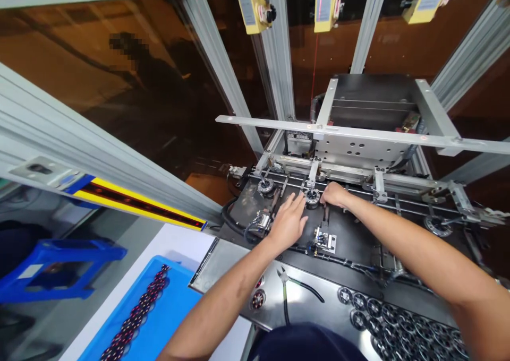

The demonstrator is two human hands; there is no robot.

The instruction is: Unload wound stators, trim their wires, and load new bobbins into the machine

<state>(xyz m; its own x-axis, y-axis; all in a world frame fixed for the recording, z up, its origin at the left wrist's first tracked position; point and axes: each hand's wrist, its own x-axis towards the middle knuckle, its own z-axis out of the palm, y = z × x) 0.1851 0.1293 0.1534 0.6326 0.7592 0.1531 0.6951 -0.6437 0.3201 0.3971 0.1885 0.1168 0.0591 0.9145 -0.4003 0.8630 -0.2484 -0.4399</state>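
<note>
Nearest, lower right: I have rows of round parts (pixel 406 321) on the metal ledge (pixel 319 316), probably grouped there for easy reach. Cutting pliers (pixel 285 300) lie at bottom centre, jaws apart, handles towards the wearer, likely for quick pickup. A red-centred part (pixel 258 299) sits to their left. Lower left, a blue tray (pixel 181 305) carries a long overlapping row of similar pieces.

Mid-frame: the round unit (pixel 312 197) sits on the black plate (pixel 354 233), between the hands. Left hand (pixel 288 220) lies just left of it, fingers extended, thumb apart, nothing seen in its grasp. Right hand (pixel 333 195) is curled close on its right; I cannot tell whether it pinches anything, or whether either hand touches the unit. Flanking it this way seems meant for steadying.

Farther: a pale bar (pixel 358 134) crosses behind; yellow boxes (pixel 324 5) hang at top.
</note>
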